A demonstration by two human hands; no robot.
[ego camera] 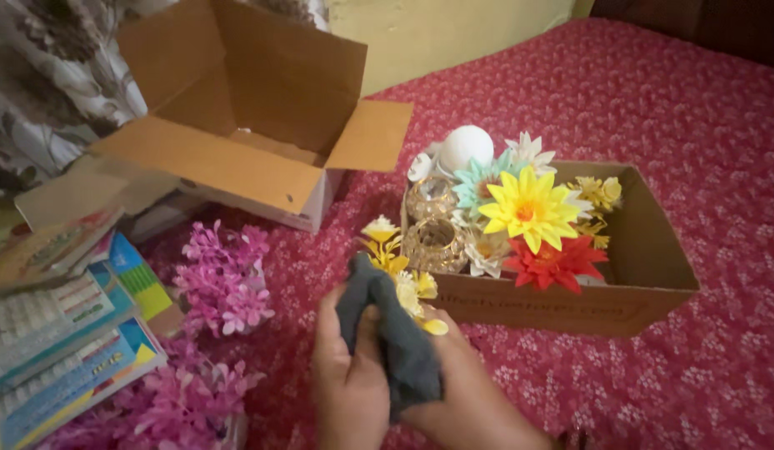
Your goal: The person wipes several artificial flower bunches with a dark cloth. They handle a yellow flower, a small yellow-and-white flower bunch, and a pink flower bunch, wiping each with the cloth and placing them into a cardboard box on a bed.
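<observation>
Nearest, the left hand (347, 387) and right hand (466, 400) both clasp a soft dark grey cloth (391, 342) around a yellow artificial flower sprig (399, 267). Beyond, a low cardboard box (653, 267) holds glossy plastic flowers on the red patterned bed (695, 108); farther left stands an open carton (253, 108).

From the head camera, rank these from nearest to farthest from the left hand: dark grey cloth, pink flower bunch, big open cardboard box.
1. Dark grey cloth: gripped in the left hand.
2. Pink flower bunch: to its left, on the bedspread.
3. Big open cardboard box: far back, upper left.

Both hands, left hand (347, 375) and right hand (470, 392), wrap a grey cloth (395, 333) around yellow flowers (403, 275).
</observation>
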